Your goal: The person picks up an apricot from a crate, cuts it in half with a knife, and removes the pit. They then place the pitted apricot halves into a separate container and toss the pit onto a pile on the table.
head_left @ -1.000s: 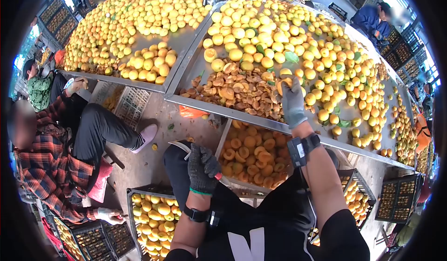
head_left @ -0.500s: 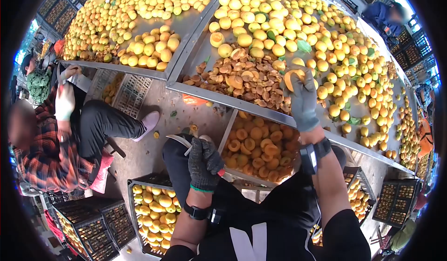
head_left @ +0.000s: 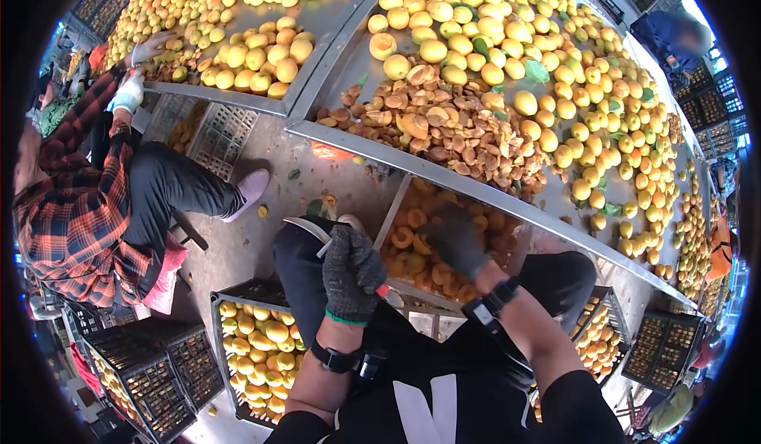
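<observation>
My left hand (head_left: 351, 276), in a dark knitted glove, is closed round a knife with a pale curved blade (head_left: 307, 225) and a red handle end (head_left: 383, 291). It rests above my left thigh. My right hand (head_left: 455, 242), in a grey glove, reaches down over the crate of halved apricots (head_left: 411, 263) below the table edge. Motion blurs its fingers, and part of the fruit is hidden under it. On the metal table (head_left: 361, 144) ahead lie whole yellow apricots (head_left: 491, 51) and a brown heap of apricot pits and scraps (head_left: 452, 131).
Black crates of apricots stand at my left (head_left: 258, 357) and right (head_left: 600, 329). A person in a checked shirt (head_left: 75, 222) sits to the left, one gloved hand on the table edge. Another person in blue (head_left: 670, 36) is at the far right.
My right hand has come down from above the table, where it held an apricot half, to the crate below. My left hand keeps the knife. The person at left has reached toward the table.
</observation>
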{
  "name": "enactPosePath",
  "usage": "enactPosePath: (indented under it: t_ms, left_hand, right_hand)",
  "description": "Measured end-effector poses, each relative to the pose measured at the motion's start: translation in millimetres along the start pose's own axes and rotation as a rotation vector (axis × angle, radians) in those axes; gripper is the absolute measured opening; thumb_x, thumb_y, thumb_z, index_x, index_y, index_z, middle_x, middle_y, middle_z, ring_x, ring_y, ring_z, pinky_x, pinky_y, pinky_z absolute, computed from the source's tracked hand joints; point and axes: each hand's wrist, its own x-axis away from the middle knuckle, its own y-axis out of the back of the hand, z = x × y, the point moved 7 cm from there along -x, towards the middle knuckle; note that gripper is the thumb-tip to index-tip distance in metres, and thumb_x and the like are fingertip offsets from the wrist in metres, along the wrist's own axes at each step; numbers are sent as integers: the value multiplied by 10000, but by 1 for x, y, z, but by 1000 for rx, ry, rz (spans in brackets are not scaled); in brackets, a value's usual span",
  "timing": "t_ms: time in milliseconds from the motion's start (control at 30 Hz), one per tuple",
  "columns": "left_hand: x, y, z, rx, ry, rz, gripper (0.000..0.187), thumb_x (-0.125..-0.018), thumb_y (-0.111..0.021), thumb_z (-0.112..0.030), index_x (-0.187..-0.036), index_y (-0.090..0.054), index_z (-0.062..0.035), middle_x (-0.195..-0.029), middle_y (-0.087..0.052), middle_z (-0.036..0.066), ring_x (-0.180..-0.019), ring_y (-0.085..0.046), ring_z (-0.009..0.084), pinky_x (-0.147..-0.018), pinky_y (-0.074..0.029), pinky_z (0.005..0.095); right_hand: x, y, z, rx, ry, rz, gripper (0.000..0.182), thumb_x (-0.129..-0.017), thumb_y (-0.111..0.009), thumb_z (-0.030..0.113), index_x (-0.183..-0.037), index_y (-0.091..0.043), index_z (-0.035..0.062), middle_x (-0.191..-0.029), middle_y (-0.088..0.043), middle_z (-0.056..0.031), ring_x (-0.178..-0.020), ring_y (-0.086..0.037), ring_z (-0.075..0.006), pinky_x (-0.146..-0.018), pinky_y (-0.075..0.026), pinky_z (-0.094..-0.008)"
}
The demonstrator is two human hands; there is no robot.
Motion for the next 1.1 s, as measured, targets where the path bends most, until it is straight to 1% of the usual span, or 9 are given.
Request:
enactPosePath:
  t_ms: [133,200,333,400,500,700,933,1000,1100]
  left_hand:
    - [2,2,-3,-88,-4,-56,300,-941,-520,-392,-790,-504,-133,-613,-401,-30,-418,-363,110,-374,-306,262]
    - [4,2,-6,-88,-24,-88,297,-941,-520,-384,-785,-501,-131,-610,-401,-27,-414,-363,116,-375,-307,264]
    - [5,5,-13,-92,-54,-105,287,-942,-521,-365,-779,-495,-130,-598,-393,-21,-412,-365,123,-379,-306,264]
    - [5,5,-14,-84,-52,-121,279,-940,-527,-360,-785,-494,-130,-603,-396,-18,-413,-365,122,-380,-304,261]
    - [3,7,-15,-94,-49,-138,258,-937,-537,-345,-802,-494,-129,-616,-403,-14,-415,-365,120,-382,-303,256]
    - [3,5,-14,-101,-74,-106,229,-931,-549,-321,-829,-499,-122,-640,-417,-8,-414,-366,120,-382,-308,250]
    - [3,6,-12,-116,-88,-55,216,-926,-558,-308,-831,-504,-121,-645,-424,-4,-411,-366,114,-376,-309,251]
    - [4,6,-13,-131,-91,-76,217,-925,-560,-308,-830,-504,-121,-643,-425,-4,-412,-366,114,-376,-308,250]
    - [6,6,-12,-160,-87,-97,213,-933,-547,-315,-837,-505,-129,-647,-419,-11,-417,-363,106,-381,-309,244]
  right_hand:
    - [-37,-38,-13,-502,-150,-284,353,-756,-634,193,-1090,-627,76,-1200,-530,-190,-1152,-470,-367,-993,-363,-447]
    - [-49,-54,2,153,101,-200,231,-832,-568,160,-1008,-647,32,-1144,-556,-162,-1140,-477,-348,-988,-364,-454]
    - [-51,-45,5,27,75,-301,233,-827,-543,139,-1006,-655,41,-1156,-558,-143,-1177,-457,-330,-1002,-354,-447]
    - [-58,-57,9,326,194,1,340,-771,-583,175,-1085,-646,59,-1204,-544,-124,-1212,-439,-304,-1068,-296,-432]
    - [-60,-59,17,478,239,-33,322,-775,-566,193,-1065,-657,87,-1200,-553,-86,-1219,-440,-282,-1072,-288,-447]
    - [-60,-58,6,156,210,-78,323,-800,-554,229,-1094,-647,132,-1208,-552,-77,-1251,-418,-291,-1073,-280,-449]
    - [-59,-66,10,266,151,-95,311,-813,-556,267,-1103,-645,198,-1204,-554,-68,-1242,-420,-288,-1072,-259,-485]
    - [-56,-61,12,235,217,-166,183,-720,-630,311,-865,-728,258,-1245,-542,-36,-1259,-397,-316,-1074,-264,-475]
    - [-56,-60,13,217,229,-86,247,-730,-622,301,-927,-718,186,-1241,-542,-66,-1264,-390,-325,-1076,-256,-485]
